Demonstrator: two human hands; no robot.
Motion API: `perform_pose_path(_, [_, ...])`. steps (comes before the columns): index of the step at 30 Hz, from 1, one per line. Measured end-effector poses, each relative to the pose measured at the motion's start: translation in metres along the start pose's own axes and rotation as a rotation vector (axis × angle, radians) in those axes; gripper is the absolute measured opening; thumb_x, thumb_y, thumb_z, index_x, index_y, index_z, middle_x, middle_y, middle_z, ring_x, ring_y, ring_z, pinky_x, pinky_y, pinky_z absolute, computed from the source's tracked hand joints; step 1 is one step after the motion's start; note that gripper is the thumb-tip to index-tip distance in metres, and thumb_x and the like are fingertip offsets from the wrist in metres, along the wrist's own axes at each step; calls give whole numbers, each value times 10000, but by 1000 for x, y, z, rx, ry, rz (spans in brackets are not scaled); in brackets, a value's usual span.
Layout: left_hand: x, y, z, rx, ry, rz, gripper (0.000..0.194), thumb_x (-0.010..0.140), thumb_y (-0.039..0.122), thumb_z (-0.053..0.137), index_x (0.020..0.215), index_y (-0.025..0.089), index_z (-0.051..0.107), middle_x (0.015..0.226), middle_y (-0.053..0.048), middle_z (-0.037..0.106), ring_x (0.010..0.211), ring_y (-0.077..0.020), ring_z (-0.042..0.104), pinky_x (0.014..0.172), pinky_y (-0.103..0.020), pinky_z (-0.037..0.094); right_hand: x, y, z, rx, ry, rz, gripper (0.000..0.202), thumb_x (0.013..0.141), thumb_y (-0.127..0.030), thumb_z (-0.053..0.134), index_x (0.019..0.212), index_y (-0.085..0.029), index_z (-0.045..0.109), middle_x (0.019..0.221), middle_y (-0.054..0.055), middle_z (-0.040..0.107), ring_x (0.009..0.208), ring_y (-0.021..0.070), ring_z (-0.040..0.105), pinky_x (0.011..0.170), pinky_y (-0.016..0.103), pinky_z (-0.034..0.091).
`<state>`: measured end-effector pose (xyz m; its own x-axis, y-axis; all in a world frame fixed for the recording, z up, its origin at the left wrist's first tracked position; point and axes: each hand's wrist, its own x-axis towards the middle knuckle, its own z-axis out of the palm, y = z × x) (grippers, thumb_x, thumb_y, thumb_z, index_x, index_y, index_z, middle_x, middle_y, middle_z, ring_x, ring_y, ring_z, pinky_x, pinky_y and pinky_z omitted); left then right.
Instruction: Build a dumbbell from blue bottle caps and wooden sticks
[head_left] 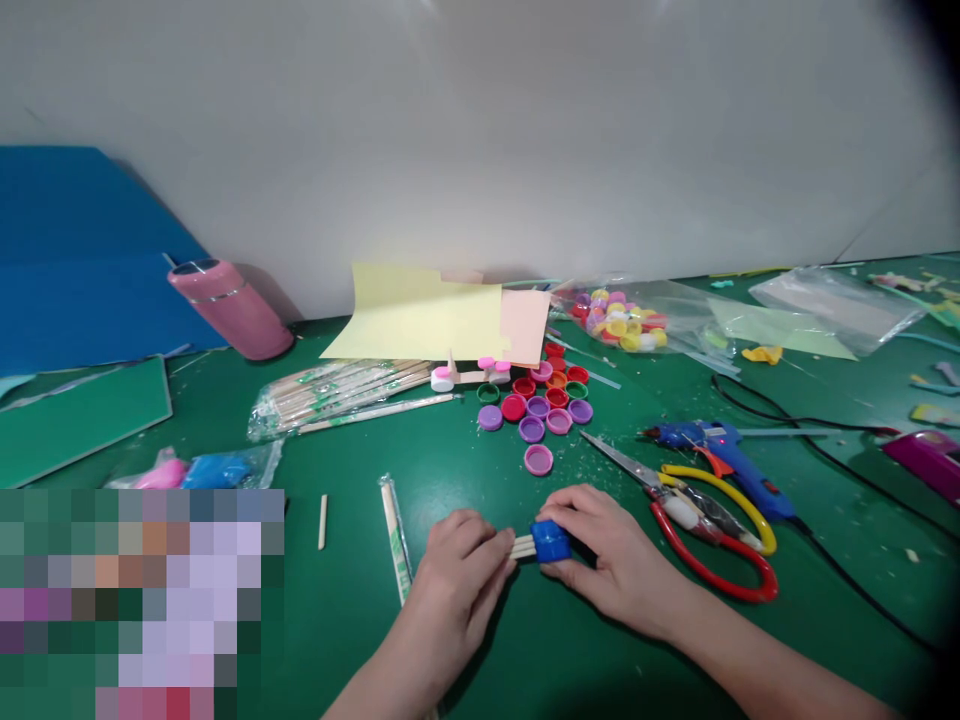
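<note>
Gripping three pale sticks (523,547), the left hand (469,565) has its fingers pinched narrow, while the right hand's (607,555) thumb and fingers close around a blue piece (551,541) at the sticks' end, toward the near side of the green table (450,460), well short of its far edge. Uneven pulling or twisting between the two grips could, I judge, splay the sticks or work them loose; how firmly they join is hidden. A careless outward sweep on the right might knock the scissors (658,488) or tug the glue gun (742,470) by its cable (832,557); its small lit lamp suggests a hot tip. Counted: one blue piece, three sticks showing between the hands, one loose short stick (323,522), one pair of scissors, one glue gun, one pink bottle (240,310) by the far edge, and about fifteen loose caps (559,422) between the hands and that edge; those in the clear bag (686,322) overlap too much to count.
</note>
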<state>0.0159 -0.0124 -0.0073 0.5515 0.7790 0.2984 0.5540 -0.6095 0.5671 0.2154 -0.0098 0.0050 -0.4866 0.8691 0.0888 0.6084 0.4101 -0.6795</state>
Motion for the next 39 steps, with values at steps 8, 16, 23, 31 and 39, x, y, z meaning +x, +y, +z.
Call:
perform_pose_path(8, [-2,-2,2,15,7,3,185,824,109,445,951,154,572,765,-69,566,755,-196,497,664,-348,423,0,-1,0,-5,1,5,208,751,-210,607,955,-199,564,964,41,544,871,201,485,755,338,371])
perform_pose_path(16, [-2,0,0,26,5,2,199,824,108,437,958,167,571,767,-67,568,757,-196,503,665,-345,426,0,-1,-1,-6,5,2,198,761,-215,592,956,-203,562,959,46,550,869,206,490,750,345,378])
perform_pose_path(23, [-1,0,1,24,25,9,192,815,98,449,946,155,578,763,-69,572,751,-195,505,664,-345,427,0,-1,0,-4,6,-4,200,764,-226,586,961,-203,561,954,55,548,863,215,491,742,350,379])
perform_pose_path(31, [-1,0,0,21,10,5,191,819,107,447,950,153,578,767,-69,569,754,-194,504,667,-345,428,0,-2,0,-10,1,4,211,747,-206,606,955,-200,566,958,42,545,867,202,487,752,339,374])
perform_pose_path(39, [-1,0,-3,73,8,-2,187,804,128,474,960,163,572,802,-68,584,790,-201,517,702,-361,433,1,-2,1,9,41,-10,240,730,-211,606,967,-210,568,951,49,558,873,205,503,756,342,387])
